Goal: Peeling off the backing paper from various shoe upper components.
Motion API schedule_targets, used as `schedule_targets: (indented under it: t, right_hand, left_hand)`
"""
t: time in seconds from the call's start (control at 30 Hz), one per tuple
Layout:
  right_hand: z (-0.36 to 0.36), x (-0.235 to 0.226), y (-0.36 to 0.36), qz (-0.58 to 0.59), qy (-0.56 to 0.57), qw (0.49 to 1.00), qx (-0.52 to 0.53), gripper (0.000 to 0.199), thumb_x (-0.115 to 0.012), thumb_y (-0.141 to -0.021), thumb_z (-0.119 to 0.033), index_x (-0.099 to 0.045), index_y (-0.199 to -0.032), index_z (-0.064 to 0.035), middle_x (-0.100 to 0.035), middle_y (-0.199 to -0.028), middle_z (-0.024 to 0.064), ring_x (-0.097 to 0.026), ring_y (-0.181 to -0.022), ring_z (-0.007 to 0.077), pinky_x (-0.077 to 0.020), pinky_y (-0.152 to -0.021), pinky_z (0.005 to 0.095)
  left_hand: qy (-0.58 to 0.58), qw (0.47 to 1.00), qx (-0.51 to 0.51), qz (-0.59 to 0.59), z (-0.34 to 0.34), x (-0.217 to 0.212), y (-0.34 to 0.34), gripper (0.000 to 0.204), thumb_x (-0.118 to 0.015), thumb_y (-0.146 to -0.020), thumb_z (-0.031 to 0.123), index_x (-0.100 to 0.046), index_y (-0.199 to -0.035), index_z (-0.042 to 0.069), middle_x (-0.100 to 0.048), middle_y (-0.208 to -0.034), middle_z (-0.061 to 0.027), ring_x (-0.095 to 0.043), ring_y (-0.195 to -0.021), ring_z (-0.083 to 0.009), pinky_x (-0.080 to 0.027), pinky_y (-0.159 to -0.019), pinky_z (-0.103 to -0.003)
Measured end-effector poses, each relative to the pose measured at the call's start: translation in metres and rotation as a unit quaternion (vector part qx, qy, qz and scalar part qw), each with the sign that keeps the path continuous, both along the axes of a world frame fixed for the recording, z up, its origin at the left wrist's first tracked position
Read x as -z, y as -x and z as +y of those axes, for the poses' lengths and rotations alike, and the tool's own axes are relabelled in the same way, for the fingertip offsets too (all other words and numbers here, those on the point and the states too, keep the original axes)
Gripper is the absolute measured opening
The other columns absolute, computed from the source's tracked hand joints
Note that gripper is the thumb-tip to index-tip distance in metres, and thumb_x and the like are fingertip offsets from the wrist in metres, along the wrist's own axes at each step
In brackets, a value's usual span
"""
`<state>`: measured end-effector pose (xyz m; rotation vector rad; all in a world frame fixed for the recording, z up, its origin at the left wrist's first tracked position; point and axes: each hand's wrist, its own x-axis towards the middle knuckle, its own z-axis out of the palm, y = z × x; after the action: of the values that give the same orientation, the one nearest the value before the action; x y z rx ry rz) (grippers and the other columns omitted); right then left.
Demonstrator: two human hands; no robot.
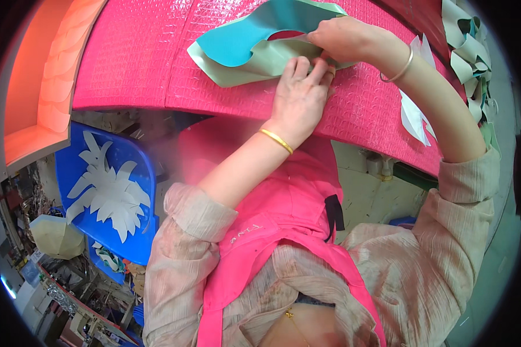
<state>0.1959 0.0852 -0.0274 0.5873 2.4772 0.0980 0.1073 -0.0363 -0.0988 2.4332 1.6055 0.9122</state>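
Note:
On the pink table covering (127, 63) lies a leather-like sheet piece, with a teal part (228, 43) over a pale green part (237, 72). A curved gap between the parts shows pink below. My left hand (304, 95) presses its bent fingers onto the pale green part near its right end. Just beyond it, my right hand (344, 40) is closed in a pinch at the piece's right end. Its fingertips, and whatever fine thing may be between them, are hidden. The two hands almost touch.
An orange-lined tray (23, 139) with overlapping orange pieces stands at the left. Below it, a blue plastic chair (139, 243) holds white cut pieces (113, 196). White pieces (414, 118) lie right of my right arm. Pale green cut pieces (472, 58) pile up at the far right.

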Motion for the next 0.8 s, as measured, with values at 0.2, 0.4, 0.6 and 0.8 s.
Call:
schedule_targets:
  t: [0.2, 0.4, 0.6, 0.8]
  right_hand:
    - [0.000, 0.003, -0.017, -0.052, -0.101, 0.993, -0.010, 0.016, -0.064, -0.063, -0.014, -0.059, -0.075, -0.0042, -0.060, -0.066, 0.0128, -0.061, -0.064, 0.0278, -0.0498, -0.057, 0.0341]
    - [0.007, 0.015, -0.037, 0.055, -0.159, 0.986, -0.007, 0.014, -0.065, -0.062, -0.014, -0.060, -0.072, -0.0057, -0.061, -0.065, 0.0107, -0.062, -0.063, 0.0231, -0.0498, -0.055, 0.0306]
    - [0.003, -0.043, -0.024, 0.395, 0.179, 0.876, 0.210, 0.057, -0.061, -0.066, -0.018, -0.041, -0.117, -0.0023, -0.055, -0.099, 0.0229, -0.056, -0.084, 0.0268, -0.0452, -0.073, 0.0328]
    - [-0.019, -0.022, -0.091, 0.224, -0.127, 0.966, 0.026, 0.039, -0.062, -0.062, -0.001, -0.054, -0.101, -0.0019, -0.058, -0.093, 0.0148, -0.054, -0.095, 0.0307, -0.0443, -0.082, 0.0324]
  left_hand:
    - [0.023, 1.000, 0.009, -0.019, 0.006, 0.001, -0.006, 0.033, -0.057, -0.073, 0.019, -0.056, -0.104, 0.008, -0.049, -0.101, -0.0068, -0.043, -0.100, -0.0255, -0.036, -0.086, -0.036]
    - [-0.067, 0.997, -0.022, 0.011, 0.011, 0.011, -0.024, 0.033, -0.055, -0.074, 0.021, -0.055, -0.105, 0.009, -0.049, -0.098, -0.0054, -0.045, -0.092, -0.0232, -0.035, -0.086, -0.035]
    - [-0.103, 0.981, -0.082, 0.140, 0.025, 0.006, -0.041, 0.026, -0.051, -0.072, 0.016, -0.058, -0.094, 0.004, -0.050, -0.094, -0.0046, -0.046, -0.090, -0.0219, -0.034, -0.086, -0.034]
    - [-0.173, 0.931, 0.159, 0.280, 0.049, -0.023, -0.015, 0.011, -0.051, -0.063, 0.015, -0.061, -0.059, 0.011, -0.055, -0.074, -0.0015, -0.051, -0.081, -0.0151, -0.036, -0.078, -0.028]
